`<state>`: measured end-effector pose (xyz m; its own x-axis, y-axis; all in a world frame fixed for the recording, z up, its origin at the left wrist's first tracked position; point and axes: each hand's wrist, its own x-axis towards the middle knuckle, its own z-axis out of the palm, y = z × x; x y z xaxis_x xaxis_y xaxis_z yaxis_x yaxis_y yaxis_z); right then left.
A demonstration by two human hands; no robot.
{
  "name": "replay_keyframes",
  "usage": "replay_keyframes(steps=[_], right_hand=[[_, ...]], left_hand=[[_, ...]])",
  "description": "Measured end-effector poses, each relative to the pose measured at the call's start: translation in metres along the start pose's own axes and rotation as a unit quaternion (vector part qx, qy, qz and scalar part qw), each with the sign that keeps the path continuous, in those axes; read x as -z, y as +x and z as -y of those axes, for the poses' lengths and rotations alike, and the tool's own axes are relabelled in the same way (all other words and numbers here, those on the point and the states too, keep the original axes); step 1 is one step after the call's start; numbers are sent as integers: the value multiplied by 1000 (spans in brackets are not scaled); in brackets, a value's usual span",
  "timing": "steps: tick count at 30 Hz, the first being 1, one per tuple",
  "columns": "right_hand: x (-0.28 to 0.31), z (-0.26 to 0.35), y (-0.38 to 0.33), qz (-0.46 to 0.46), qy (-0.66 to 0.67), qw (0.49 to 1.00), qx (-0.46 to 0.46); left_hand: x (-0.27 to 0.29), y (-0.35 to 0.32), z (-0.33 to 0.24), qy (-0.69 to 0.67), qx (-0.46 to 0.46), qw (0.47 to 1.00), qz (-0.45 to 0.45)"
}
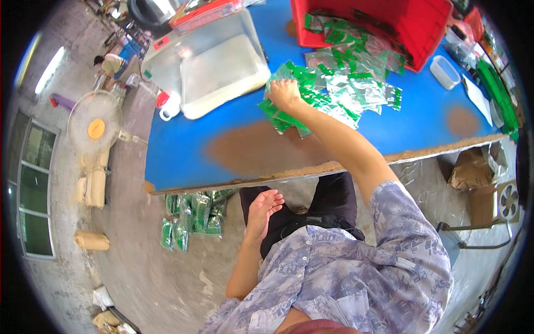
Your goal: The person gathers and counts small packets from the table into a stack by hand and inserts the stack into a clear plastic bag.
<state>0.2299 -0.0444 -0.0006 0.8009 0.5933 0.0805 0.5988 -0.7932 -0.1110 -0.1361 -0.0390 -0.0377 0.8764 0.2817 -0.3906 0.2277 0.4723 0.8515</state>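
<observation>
My right hand (285, 94) reaches over the blue table to the left part of a loose pile of small green-and-clear plastic packets (356, 89). Its fingers are curled down on packets at the pile's edge; the fingertips are partly hidden. In front of the table, above my lap, my left hand (263, 210) is raised with its fingers stretched out and nothing in it. Behind the pile, a red plastic bin (384, 16) lies tipped on its side, its mouth toward me, with more packets spilling out.
A clear plastic box (222, 67) stands left of the pile, near a white cup (170, 106). A small clear tub (445, 72) sits at the right. Bundled green packs (194, 214) lie on the floor beyond my left hand. A standing fan (95, 125) is left of the table (183, 161).
</observation>
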Motion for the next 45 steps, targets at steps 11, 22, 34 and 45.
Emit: replay_keyframes(steps=[11,22,34,45], right_hand=[[7,53,-184,4,202,851,485],[4,75,-168,-54,243,903,351],[13,27,-224,-67,140,939,308],[39,37,-206,-241,727,640,-55]], left_hand=[[28,-6,-40,-178,-59,979,-75],[60,-9,-41,-151,-57,975,-151],[63,-12,-10,-190,-51,978,-64],[32,-14,-2,-284,-28,955,77]])
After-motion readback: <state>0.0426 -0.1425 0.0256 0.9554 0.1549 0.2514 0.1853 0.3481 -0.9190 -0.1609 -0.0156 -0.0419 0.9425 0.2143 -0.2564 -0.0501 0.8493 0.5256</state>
